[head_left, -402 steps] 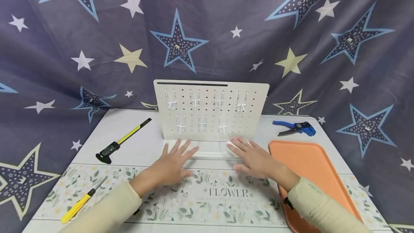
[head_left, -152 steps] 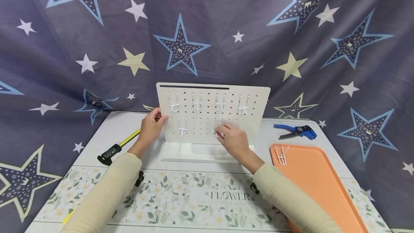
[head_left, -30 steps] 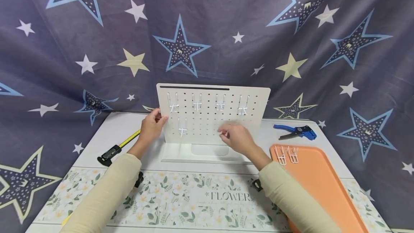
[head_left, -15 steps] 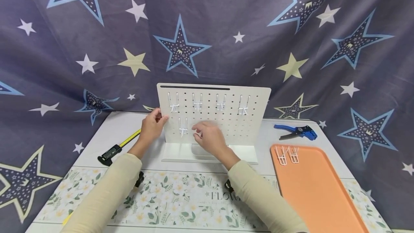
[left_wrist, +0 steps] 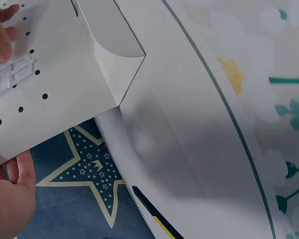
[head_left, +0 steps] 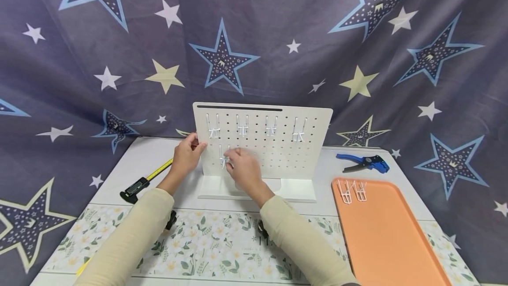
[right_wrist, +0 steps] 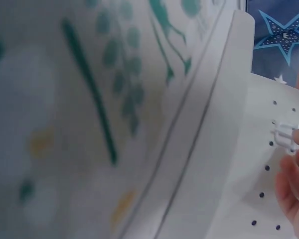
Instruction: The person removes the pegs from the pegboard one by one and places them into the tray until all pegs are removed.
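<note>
Left hand (head_left: pixel 185 156): held the left edge of the white pegboard (head_left: pixel 289 158), thumb in front and fingers behind, the gap between them narrow.
Right hand (head_left: pixel 245 170): reached in front of the board, just right of the left hand, its fingers close together and apparently pinching the lower hook (head_left: pixel 222 159).
Caliper (head_left: pixel 136 186): lay left of the left hand, its far end hidden behind that hand.
Lower hook: sat at the board between the two hands, partly covered by the right fingertips.
Upper hooks (head_left: pixel 243 130): four hung in a row above the hands, untouched by either.
Blue-handled tool (head_left: pixel 369 163): lay beyond the right hand, well to its right.
Orange tray (head_left: pixel 389 233): lay right of the right hand, with two loose hooks (head_left: pixel 347 196) near its far left corner.
Work at the board: seemed to be unhooking the lower hook.
Next move: likely called for the left hand to brace the board while the right eased the wire free.
</note>
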A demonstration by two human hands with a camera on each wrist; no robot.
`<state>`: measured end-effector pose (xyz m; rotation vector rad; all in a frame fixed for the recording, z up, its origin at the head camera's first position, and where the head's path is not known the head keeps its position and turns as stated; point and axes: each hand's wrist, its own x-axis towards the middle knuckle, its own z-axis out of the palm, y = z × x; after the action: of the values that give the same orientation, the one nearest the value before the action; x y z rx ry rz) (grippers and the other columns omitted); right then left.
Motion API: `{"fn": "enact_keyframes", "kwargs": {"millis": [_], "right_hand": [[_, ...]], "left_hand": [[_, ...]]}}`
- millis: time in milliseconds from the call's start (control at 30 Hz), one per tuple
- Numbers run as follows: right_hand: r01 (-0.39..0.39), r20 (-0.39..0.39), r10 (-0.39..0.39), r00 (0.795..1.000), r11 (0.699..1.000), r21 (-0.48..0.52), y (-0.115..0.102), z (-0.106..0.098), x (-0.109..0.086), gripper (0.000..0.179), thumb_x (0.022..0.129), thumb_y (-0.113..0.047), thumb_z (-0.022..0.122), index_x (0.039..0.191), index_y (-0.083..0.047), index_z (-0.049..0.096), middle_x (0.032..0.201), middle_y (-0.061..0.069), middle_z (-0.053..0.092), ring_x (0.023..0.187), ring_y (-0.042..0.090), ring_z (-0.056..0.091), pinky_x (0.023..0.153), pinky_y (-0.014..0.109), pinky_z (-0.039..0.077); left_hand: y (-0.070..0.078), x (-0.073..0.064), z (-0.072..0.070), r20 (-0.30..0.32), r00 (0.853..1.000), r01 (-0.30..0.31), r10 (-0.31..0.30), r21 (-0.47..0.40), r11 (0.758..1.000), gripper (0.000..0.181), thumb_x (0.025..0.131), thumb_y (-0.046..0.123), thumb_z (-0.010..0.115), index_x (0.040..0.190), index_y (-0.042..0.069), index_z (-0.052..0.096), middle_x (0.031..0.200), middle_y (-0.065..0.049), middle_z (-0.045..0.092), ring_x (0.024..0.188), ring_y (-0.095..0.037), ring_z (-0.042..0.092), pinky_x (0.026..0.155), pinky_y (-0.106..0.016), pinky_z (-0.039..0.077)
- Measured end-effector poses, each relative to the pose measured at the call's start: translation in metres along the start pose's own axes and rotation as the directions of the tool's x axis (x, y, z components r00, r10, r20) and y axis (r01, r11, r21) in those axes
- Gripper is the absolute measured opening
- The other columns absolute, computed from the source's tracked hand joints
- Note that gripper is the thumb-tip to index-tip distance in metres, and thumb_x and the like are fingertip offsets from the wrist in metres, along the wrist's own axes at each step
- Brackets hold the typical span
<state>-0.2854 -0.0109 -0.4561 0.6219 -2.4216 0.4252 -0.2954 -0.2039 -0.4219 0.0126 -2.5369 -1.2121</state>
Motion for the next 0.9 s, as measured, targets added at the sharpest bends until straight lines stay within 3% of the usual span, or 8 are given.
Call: {"fn": "enact_keyframes", "kwargs": {"millis": [433, 633, 900], "right_hand": [[-0.088, -0.059, 0.086, 0.995, 0.996, -0.026, -0.010, 0.014, 0.003, 0.008, 0.089, -0.022, 0.078, 0.096, -0.026, 0.076, 0.093, -0.010, 0.075, 0.077, 0.006, 0.067, 0.061, 0.020, 0.050], [-0.087, -0.100, 0.086, 0.991, 0.996, -0.002, -0.010, 0.016, 0.002, 0.007, 0.088, -0.021, 0.079, 0.094, -0.024, 0.077, 0.091, -0.009, 0.075, 0.079, 0.007, 0.069, 0.062, 0.022, 0.052], [-0.071, -0.088, 0.072, 0.994, 0.997, 0.015, -0.010, 0.013, -0.002, 0.007, 0.088, -0.022, 0.079, 0.094, -0.025, 0.077, 0.092, -0.009, 0.073, 0.080, 0.007, 0.068, 0.063, 0.023, 0.052]], "left_hand": [[0.000, 0.001, 0.000, -0.006, 1.000, 0.000, 0.000, 0.002, 1.000, 0.019, 0.103, 0.021, 0.062, 0.116, 0.006, 0.063, 0.099, -0.014, 0.064, 0.088, -0.025, 0.056, 0.073, -0.032, 0.045], [0.000, 0.001, 0.001, -0.007, 1.000, -0.013, 0.013, -0.003, 1.000, 0.019, 0.103, 0.020, 0.062, 0.114, 0.006, 0.063, 0.098, -0.014, 0.064, 0.086, -0.025, 0.056, 0.073, -0.032, 0.045], [-0.001, 0.000, 0.001, -0.003, 1.000, -0.007, 0.007, -0.011, 1.000, 0.021, 0.103, 0.021, 0.062, 0.117, 0.006, 0.063, 0.100, -0.014, 0.065, 0.087, -0.025, 0.057, 0.073, -0.032, 0.045]]}}
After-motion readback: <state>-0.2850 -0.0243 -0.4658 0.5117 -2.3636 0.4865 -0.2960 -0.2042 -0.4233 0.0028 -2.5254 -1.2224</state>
